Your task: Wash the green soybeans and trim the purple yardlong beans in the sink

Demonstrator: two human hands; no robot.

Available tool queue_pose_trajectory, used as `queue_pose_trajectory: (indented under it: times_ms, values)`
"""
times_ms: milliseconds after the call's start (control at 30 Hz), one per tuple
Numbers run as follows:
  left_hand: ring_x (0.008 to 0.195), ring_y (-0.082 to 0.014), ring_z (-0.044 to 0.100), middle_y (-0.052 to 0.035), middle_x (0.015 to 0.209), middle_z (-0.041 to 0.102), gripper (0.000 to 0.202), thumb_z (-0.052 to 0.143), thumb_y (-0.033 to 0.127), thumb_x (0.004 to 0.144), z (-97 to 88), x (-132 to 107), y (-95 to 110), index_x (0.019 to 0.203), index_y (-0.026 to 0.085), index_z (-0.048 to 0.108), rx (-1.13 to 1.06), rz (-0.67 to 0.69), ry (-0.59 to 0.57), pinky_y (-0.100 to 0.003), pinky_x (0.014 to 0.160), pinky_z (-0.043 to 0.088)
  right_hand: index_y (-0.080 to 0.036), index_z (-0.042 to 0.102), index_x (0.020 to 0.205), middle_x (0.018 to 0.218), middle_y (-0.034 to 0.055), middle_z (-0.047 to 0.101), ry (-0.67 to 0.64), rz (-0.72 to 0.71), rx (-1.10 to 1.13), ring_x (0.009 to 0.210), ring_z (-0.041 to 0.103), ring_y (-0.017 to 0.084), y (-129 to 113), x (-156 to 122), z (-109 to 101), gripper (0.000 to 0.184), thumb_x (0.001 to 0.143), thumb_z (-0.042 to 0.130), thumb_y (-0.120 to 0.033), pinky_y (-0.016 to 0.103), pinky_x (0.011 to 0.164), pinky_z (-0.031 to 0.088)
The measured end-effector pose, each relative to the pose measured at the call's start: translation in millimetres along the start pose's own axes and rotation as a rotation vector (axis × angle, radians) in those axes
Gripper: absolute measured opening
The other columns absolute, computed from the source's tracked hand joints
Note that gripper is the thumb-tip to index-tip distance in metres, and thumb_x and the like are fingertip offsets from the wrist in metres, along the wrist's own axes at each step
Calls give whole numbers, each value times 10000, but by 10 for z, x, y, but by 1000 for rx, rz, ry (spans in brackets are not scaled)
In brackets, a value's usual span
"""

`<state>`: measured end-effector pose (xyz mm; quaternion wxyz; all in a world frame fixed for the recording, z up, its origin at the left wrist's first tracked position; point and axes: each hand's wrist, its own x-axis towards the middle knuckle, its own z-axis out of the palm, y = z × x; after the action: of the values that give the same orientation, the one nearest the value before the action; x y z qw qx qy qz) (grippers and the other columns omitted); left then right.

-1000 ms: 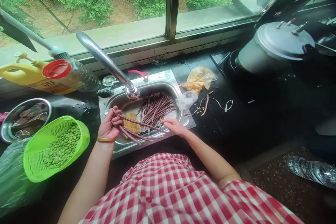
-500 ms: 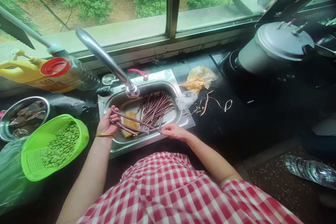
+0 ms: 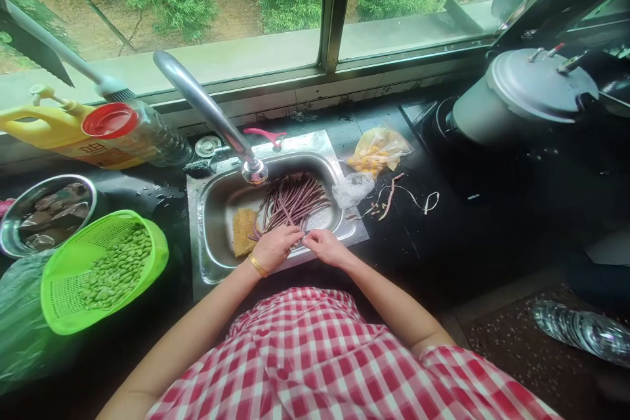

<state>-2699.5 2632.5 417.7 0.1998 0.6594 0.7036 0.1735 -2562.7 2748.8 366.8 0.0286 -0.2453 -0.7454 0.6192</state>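
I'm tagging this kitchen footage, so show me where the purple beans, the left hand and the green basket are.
Purple beans (image 3: 299,195): head view, middle of the pile.
Left hand (image 3: 275,247): head view, back of the hand.
Green basket (image 3: 87,246): head view, inner wall.

Yellow plastic jug (image 3: 54,131) and red-lidded clear jar (image 3: 160,134) sit left of the curved chrome tap (image 3: 207,103); pink peeler (image 3: 262,134) just right of it; clear bag of yellow pieces (image 3: 378,152), grey lidded pot (image 3: 485,111) farther right.

Window (image 3: 336,6) above black counter (image 3: 418,220)
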Motion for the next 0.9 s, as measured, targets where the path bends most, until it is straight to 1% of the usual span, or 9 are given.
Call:
queue_pose_trajectory:
  times_ms: [100, 200, 300, 433, 567, 667, 733, 833, 900]
  values:
    - [817, -170, 525, -75, 869, 595, 287, 421, 123, 842, 147, -3, -18, 1023, 196, 631, 150, 30, -62, -270, 710, 433, -152, 531, 601, 550, -36, 459, -13, 26, 10, 551, 385, 83, 26, -39, 18, 227, 758, 519, -316, 216, 520, 276]
    - [720, -157, 496, -59, 753, 556, 248, 408, 223, 881, 223, -49, -30, 883, 169, 650, 161, 57, -51, -256, 645, 409, -153, 518, 590, 520, -46, 435, -57, 109, 96, 509, 356, 73, 49, -61, 35, 212, 726, 546, -313, 210, 482, 253]
    - [702, -146, 494, -58, 729, 555, 271, 404, 260, 890, 233, -67, -15, 827, 147, 642, 40, 12, 75, -260, 663, 402, -169, 481, 600, 452, -72, 383, -68, 199, 343, 427, 297, 60, 5, -46, 71, 239, 697, 568, -369, 208, 426, 204]
    - [688, -132, 512, -47, 723, 570, 225, 483, 300, 856, 137, -31, -17, 838, 160, 659, -204, -145, 256, -254, 661, 403, -185, 447, 612, 396, -100, 332, 13, 176, 704, 371, 232, 43, -143, 68, 156, 317, 634, 620, -450, 207, 393, 168]
    - [652, -119, 511, -26, 700, 577, 168, 576, 312, 786, 66, 45, -24, 784, 180, 680, -436, -327, 457, -236, 620, 401, -193, 434, 604, 398, -95, 346, 90, 95, 843, 370, 240, 40, -286, 283, 305, 357, 599, 641, -484, 206, 389, 179]
    - [548, -99, 464, 1, 612, 550, 160, 638, 328, 713, -5, 110, -84, 732, 172, 666, -657, -517, 614, -212, 516, 369, -194, 447, 628, 422, -90, 362, 145, 58, 876, 379, 265, 44, -334, 435, 418, 349, 602, 630, -490, 205, 389, 209]
    - [462, -78, 409, 26, 547, 510, 194, 653, 346, 688, -153, 138, -230, 735, 159, 643, -826, -636, 708, -194, 443, 317, -193, 454, 637, 427, -88, 362, 130, 47, 872, 382, 283, 48, -315, 484, 440, 324, 620, 625, -468, 203, 390, 223]
    - [452, -64, 409, 32, 564, 524, 178, 649, 325, 688, -513, 177, -652, 711, 156, 599, -935, -687, 897, -175, 438, 316, -187, 466, 638, 459, -75, 386, 62, 81, 941, 396, 305, 51, -206, 467, 343, 258, 636, 625, -390, 192, 385, 231]
    - [512, -70, 454, 28, 583, 538, 130, 663, 260, 677, -714, 261, -999, 676, 158, 582, -961, -698, 885, -167, 487, 351, -180, 484, 652, 543, -47, 458, 44, 102, 1059, 435, 356, 58, -115, 433, 217, 186, 628, 610, -316, 189, 393, 259]
